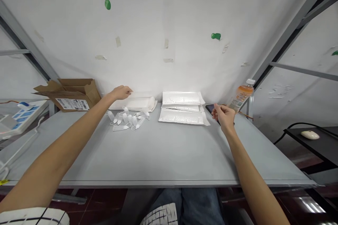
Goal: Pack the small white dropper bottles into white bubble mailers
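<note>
The stack of flat white pouches (137, 102) lies at the far side of the bench (163, 154), close to the wall, at about 11 o'clock from the person. The left hand (121, 92) reaches out to it, fingertips on its top left edge. Its grip is drawn together there, but I cannot tell whether it is clamped on the top pouch or only touching it.

Just at 6 o'clock of the stack lies a cluster of small white plastic bottles (126, 119) on their sides. At 3 o'clock of the stack are the white bubble mailers (182, 107), piled and overlapping.

The right hand (224, 116) hovers at about 1 o'clock, its grip loosely curled and apart, with nothing in it, above a dark phone (210, 108). An orange drink bottle (241, 96) stands upright at 2 o'clock of that hand. An open cardboard box (70, 95) sits at the bench's far left corner.
</note>
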`<state>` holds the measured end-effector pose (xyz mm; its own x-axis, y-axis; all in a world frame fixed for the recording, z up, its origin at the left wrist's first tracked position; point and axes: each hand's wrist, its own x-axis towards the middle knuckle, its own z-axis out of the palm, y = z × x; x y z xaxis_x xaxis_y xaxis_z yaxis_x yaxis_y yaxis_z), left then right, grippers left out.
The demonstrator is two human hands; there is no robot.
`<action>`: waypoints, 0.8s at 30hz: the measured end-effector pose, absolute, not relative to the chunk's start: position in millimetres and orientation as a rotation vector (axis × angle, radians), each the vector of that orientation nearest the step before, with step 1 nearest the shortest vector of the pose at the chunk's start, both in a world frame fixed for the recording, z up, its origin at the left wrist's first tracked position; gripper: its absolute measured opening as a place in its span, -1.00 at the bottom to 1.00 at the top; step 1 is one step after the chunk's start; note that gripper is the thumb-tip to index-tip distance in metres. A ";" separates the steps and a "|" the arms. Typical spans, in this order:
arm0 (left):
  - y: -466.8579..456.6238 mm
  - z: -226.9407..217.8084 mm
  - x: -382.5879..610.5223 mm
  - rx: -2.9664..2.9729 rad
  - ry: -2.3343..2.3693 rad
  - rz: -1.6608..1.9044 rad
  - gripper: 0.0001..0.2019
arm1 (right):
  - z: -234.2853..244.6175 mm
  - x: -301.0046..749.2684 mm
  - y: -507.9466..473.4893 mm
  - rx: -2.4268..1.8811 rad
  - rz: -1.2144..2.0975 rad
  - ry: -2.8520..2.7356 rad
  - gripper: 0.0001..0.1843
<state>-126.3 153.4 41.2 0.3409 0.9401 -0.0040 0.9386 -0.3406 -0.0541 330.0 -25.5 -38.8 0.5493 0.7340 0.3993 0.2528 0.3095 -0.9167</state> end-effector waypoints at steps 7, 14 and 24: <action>108.6 76.0 -82.9 -2.256 -1.487 -0.419 -0.59 | -35.0 329.9 -28.0 -1.273 0.390 -0.979 -0.55; 3.7 53.6 4.5 -2.417 -0.908 -0.538 -0.64 | -29.2 332.9 -31.3 -1.246 0.393 -0.896 -0.56; -50.6 -50.9 34.6 -2.939 -0.782 -0.191 -0.65 | -36.8 331.3 -29.7 -1.292 0.392 -0.948 -0.56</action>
<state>34.6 -50.6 -50.9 0.8607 0.4880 0.1449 0.4999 -0.8641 -0.0592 331.3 -29.7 -36.8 0.5826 0.7224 0.3724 0.2490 0.2775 -0.9279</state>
